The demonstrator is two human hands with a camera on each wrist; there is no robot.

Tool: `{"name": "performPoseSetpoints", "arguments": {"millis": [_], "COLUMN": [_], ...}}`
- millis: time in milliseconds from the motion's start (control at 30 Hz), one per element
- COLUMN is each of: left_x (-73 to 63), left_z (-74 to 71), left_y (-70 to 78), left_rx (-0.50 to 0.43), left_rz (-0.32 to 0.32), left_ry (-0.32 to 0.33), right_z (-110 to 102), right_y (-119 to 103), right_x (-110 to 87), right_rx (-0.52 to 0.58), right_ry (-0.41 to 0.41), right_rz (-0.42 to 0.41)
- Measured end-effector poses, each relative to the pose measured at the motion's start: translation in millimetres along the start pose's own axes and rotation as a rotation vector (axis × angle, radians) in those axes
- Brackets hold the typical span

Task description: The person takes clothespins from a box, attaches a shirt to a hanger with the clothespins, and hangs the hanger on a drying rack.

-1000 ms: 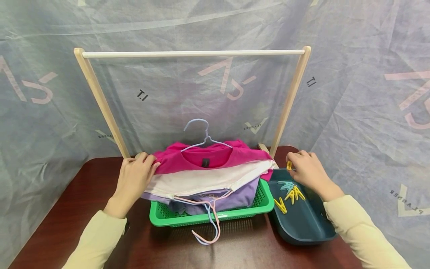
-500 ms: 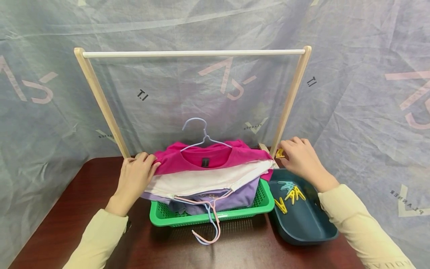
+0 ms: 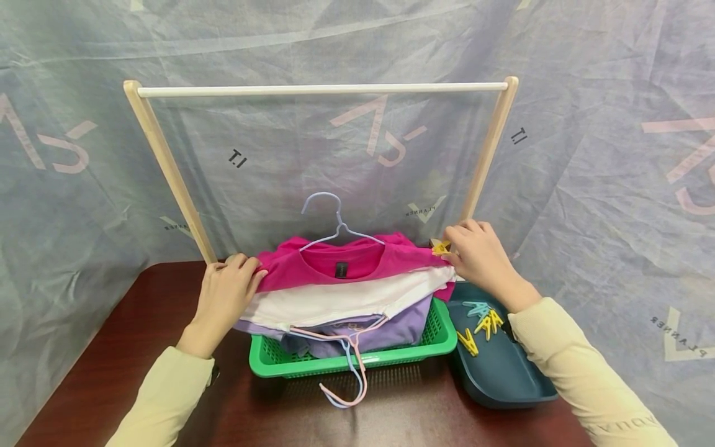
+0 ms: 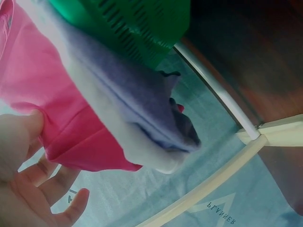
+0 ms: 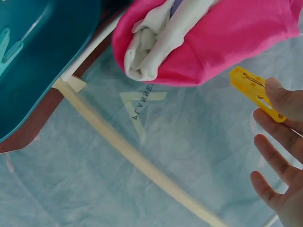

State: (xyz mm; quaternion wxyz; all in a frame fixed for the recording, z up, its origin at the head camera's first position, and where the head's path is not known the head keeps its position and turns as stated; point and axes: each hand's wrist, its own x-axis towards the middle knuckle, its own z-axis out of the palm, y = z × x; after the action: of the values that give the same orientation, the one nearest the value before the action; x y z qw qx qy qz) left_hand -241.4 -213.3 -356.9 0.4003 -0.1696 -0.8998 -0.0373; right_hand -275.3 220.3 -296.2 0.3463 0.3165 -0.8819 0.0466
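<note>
The left hand (image 3: 226,295) pinches the pink shirt (image 3: 393,264) at one shoulder; the right hand (image 3: 485,261) has thumb and forefinger clamped on a yellow clothespin (image 5: 255,92), just beside the opposite shoulder. Grey printed cloth (image 3: 313,37) backs the dark red-brown table (image 3: 112,323). Counted: three hangers (image 3: 339,222), three layered garments (image 3: 318,304), one green basket (image 3: 413,355), one dark blue tray (image 3: 505,379) holding overlapping clips (image 3: 468,343).

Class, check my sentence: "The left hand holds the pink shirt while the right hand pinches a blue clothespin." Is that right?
Not quite: the colour is wrong. The right wrist view shows a yellow clothespin, not a blue one. Corrected: the left hand holds the pink shirt while the right hand pinches a yellow clothespin.
</note>
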Motion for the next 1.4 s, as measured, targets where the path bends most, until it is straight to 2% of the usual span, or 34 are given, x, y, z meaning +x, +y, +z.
{"name": "performPoseSetpoints", "arguments": {"millis": [467,1000,1400], "left_x": [-0.1,-0.7,-2.0], "left_z": [2.0,4.2,4.2], "left_y": [-0.5,-1.1,-0.8], "left_rx": [0.001,-0.013,-0.023], "left_rz": [-0.02,-0.025,-0.023], "left_ry": [-0.02,-0.024,-0.018], "right_z": [11,23,28], "right_y": [-8,-11,-13], "right_x": [17.2,24.3,27.7], "right_rx": [0.025,0.033,0.034], "right_ry": [0.082,-0.012,-0.001], "right_rz": [-0.109,-0.058,-0.045]}}
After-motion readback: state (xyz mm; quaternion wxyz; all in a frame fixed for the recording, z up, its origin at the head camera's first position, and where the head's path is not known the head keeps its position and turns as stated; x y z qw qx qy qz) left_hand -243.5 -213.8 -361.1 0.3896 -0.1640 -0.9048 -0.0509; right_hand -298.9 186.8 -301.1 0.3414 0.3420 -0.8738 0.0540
